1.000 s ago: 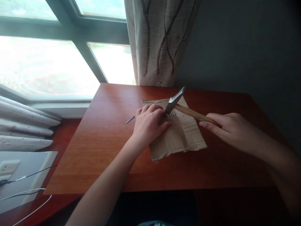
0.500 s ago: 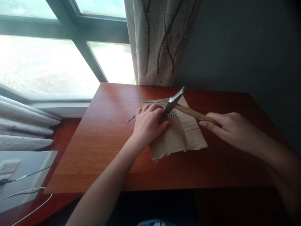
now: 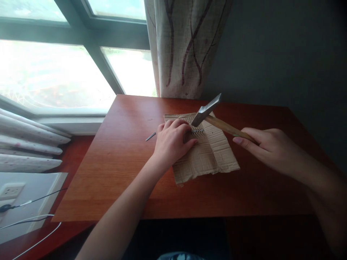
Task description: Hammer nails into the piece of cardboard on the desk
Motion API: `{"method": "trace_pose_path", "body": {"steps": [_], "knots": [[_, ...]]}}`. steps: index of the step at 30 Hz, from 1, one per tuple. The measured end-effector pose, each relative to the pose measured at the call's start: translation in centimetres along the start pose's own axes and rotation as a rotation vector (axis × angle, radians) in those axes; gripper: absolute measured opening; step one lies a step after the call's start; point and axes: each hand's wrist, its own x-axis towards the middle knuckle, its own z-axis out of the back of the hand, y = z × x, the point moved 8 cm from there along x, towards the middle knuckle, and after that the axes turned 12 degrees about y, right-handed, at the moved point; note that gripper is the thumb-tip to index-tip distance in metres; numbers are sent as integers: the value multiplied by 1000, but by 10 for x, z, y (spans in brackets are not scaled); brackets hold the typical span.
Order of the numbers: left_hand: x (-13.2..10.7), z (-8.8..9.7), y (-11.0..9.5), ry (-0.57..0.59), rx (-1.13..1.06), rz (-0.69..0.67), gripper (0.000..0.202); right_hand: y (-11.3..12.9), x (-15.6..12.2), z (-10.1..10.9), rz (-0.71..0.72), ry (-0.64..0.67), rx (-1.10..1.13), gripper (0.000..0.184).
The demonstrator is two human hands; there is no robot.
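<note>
A torn piece of brown cardboard [image 3: 210, 155] lies flat on the reddish wooden table [image 3: 114, 169]. My left hand [image 3: 172, 142] rests on the cardboard's left part, fingers curled and pinched together near its top; what they pinch is hidden. My right hand [image 3: 267, 148] is closed round the wooden handle of a hammer [image 3: 207, 112]. The metal hammer head hangs a little above the cardboard, just right of my left fingertips. A loose nail [image 3: 150, 137] lies on the table left of my left hand.
A patterned curtain [image 3: 187, 47] hangs behind the table beside a large window [image 3: 54, 72]. At the lower left, white cables [image 3: 29, 220] run from a wall socket [image 3: 11, 189]. A dark wall stands to the right.
The hammer head has risen and shifted slightly right, away from the cardboard. My left hand has stayed in place.
</note>
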Motion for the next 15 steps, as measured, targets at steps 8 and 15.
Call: {"method": "trace_pose_path", "body": {"steps": [8,15], "knots": [[0,0,-1,-7,14,7,29,1,3,-14,-45,105,-42,46],[0,-1,0,2,0,1,28,4,2,-8,-15,60,-15,46]]}}
